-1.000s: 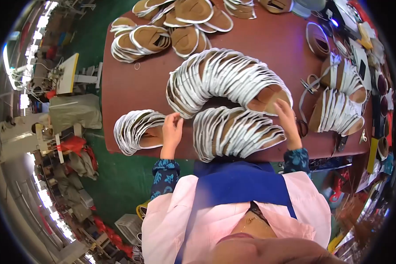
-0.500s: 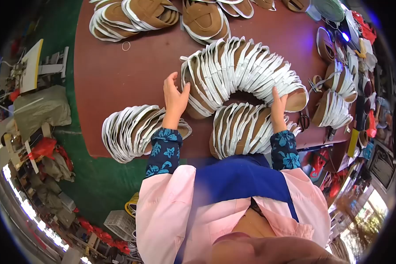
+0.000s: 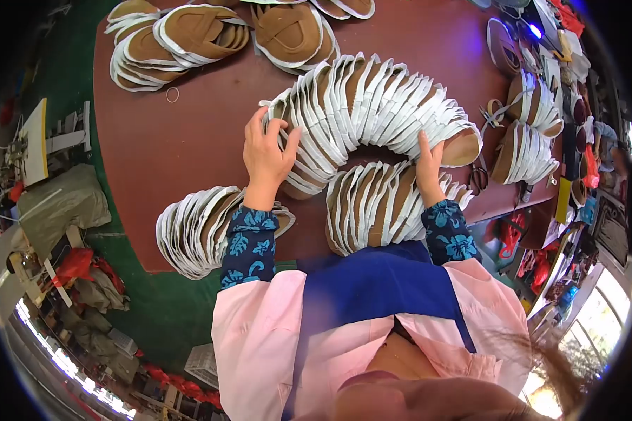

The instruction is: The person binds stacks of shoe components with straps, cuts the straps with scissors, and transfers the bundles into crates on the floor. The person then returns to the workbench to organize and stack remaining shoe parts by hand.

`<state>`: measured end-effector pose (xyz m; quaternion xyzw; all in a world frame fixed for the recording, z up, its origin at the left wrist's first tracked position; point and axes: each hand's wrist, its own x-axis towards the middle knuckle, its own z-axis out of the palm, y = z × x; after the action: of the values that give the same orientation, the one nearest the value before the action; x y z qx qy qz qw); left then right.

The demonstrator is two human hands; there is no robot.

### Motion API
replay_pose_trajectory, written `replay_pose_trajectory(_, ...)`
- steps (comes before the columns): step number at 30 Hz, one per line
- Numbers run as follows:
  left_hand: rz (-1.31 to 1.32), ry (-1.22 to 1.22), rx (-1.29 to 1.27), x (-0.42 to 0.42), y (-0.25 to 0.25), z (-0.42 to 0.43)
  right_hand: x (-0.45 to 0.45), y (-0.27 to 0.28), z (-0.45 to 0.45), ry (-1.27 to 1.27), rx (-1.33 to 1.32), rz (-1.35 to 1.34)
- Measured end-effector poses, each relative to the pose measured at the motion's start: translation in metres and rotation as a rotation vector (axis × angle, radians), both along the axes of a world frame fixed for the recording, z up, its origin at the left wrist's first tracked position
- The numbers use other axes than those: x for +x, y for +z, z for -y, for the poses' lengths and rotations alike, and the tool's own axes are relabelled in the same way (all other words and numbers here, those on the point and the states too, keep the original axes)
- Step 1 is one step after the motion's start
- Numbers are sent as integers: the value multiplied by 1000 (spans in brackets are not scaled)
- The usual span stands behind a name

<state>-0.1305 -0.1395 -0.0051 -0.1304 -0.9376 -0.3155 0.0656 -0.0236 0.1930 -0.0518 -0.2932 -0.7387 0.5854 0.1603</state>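
Hands [image 3: 267, 156] [image 3: 428, 167] at arched shoe-piece stack [image 3: 376, 105]; crate [image 3: 201, 361] contents unclear

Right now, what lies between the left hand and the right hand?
In the head view, the curved row arches between the left hand and the right hand; below its arch, nearer the body, is a shorter row.
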Motion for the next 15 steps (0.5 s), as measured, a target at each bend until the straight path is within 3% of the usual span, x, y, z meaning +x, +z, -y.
replay_pose_trajectory(7, 86, 88, -30, -11, -3, -24, -1, 9, 0, 24, -97, 18)
replay_pose_trajectory(10, -17, -81, 81, -22, -1, -26, 2, 6, -2, 39, -114, -5)
replay_pose_trajectory(15, 46, -251, -22, -33, 6, -28, 0, 2, -2, 20, -155, -63)
